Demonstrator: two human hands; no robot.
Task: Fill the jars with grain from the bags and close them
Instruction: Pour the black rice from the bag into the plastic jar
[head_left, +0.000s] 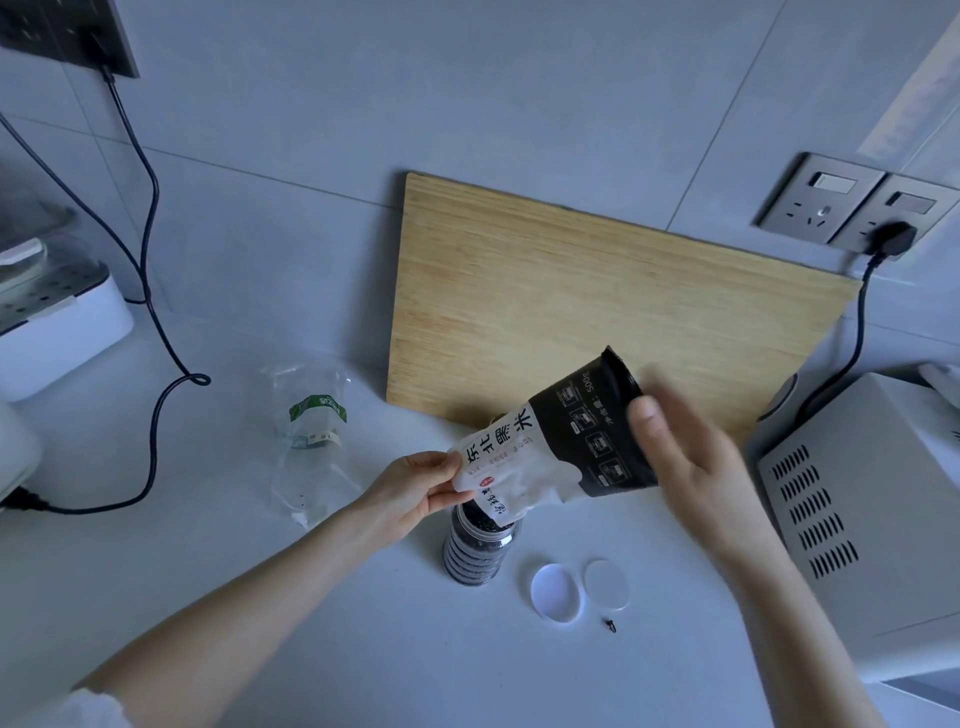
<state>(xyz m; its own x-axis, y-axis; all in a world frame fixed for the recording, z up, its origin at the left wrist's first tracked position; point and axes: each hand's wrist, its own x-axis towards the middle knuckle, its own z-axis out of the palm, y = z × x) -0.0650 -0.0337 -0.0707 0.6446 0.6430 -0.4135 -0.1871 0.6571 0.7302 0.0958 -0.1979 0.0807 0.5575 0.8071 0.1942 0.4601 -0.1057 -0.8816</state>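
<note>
A black-and-white bag of black rice (550, 447) is tipped mouth-down over a clear ribbed jar (478, 551) that stands on the white counter and is nearly full of dark grain. My left hand (415, 493) pinches the bag's lower white end just above the jar's mouth. My right hand (685, 462) holds the raised black end of the bag. Two round clear lids (556, 592) (605, 582) lie flat on the counter just right of the jar.
An empty clear plastic bag with a green label (314, 436) lies to the left. A bamboo cutting board (597, 306) leans on the wall behind. A white microwave (857, 519) stands at right, a white appliance (57, 322) and black cables (156, 312) at left.
</note>
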